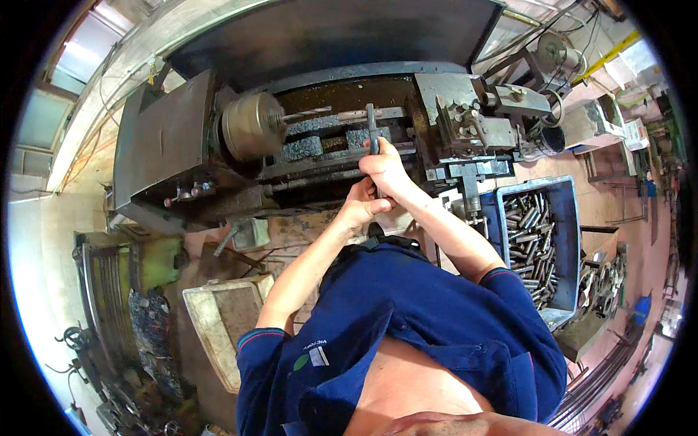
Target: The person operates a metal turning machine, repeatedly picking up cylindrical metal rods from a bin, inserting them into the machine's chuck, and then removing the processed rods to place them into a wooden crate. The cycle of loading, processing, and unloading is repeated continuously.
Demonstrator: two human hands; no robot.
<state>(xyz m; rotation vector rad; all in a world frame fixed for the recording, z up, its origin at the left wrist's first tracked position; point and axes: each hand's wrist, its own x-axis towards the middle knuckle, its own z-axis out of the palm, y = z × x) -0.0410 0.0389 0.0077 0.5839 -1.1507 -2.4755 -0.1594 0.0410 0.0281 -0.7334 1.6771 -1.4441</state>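
In front of me is a metal lathe. Its round chuck looks smeared, and a thin rod like a drill bit points right from it. Over the near side of the lathe bed, both hands meet at a long grey metal tool whose exact kind I cannot make out. My right hand is closed around its lower part. Just below and to the left, my left hand is closed at the near end, with its grip partly hidden. Heaps of grey metal chips lie on the bed beneath.
Right of the bed sits the tool post on its carriage. A blue crate of several short metal cylinders stands by my right arm. At my lower left is a dirty off-white crate. A dark splash panel rises behind the lathe.
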